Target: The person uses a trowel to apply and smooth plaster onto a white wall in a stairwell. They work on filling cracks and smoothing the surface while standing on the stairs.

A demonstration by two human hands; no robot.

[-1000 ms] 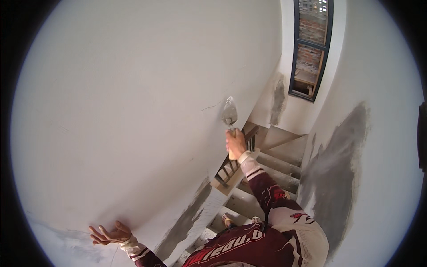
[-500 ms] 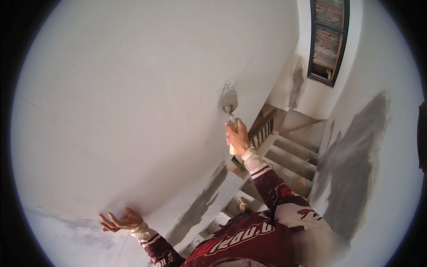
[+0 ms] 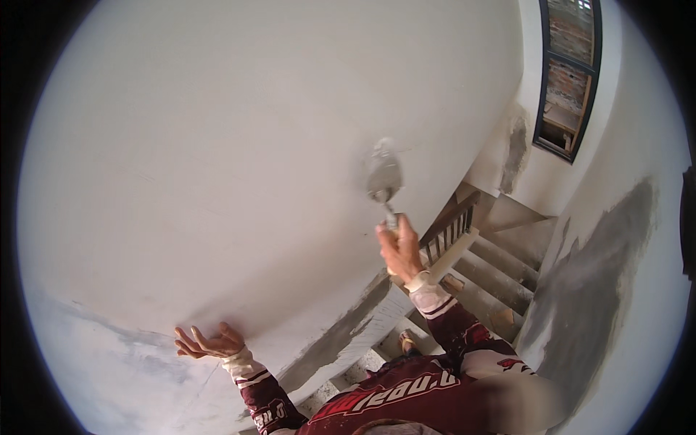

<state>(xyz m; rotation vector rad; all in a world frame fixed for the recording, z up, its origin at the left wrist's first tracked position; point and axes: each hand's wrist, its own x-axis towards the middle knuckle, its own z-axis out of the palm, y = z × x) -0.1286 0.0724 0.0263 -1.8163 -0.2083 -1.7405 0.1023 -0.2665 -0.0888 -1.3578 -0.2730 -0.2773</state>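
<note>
- My right hand point(image 3: 400, 252) grips a trowel point(image 3: 385, 177) by its handle, fingers wrapped around it, the blade pointing away from me.
- The trowel is over the large pale wall point(image 3: 217, 152), nearer that wall's right-hand edge than its left. The blade is blurred, so I can't fairly say whether it presses flat on the plaster or sits just off it; something whitish shows near its tip.
- My left hand point(image 3: 210, 341) holds nothing. Its fingers are spread and slightly curled, low by the same wall; whether they touch the surface I cannot tell.
- What looks done: a long grey strip point(image 3: 337, 330) lies along the wall's lower edge, above the stairs point(image 3: 500, 270). A broad grey patch point(image 3: 587, 290) covers part of the opposite wall, and a narrow one point(image 3: 515, 154) sits below and left of the window point(image 3: 570, 62).
- Toward the pale wall's lower left corner there are bluish-grey smears point(image 3: 127, 337), thin and uneven.
- What looks left: around the blade the wall is mostly pale, with no broad grey coat there, so I'd judge this spot as partway at best. The grey areas have ragged borders and seem unfinished to me.
- A dark railing point(image 3: 451, 226) stands beyond my right wrist, beside the stairs.
</note>
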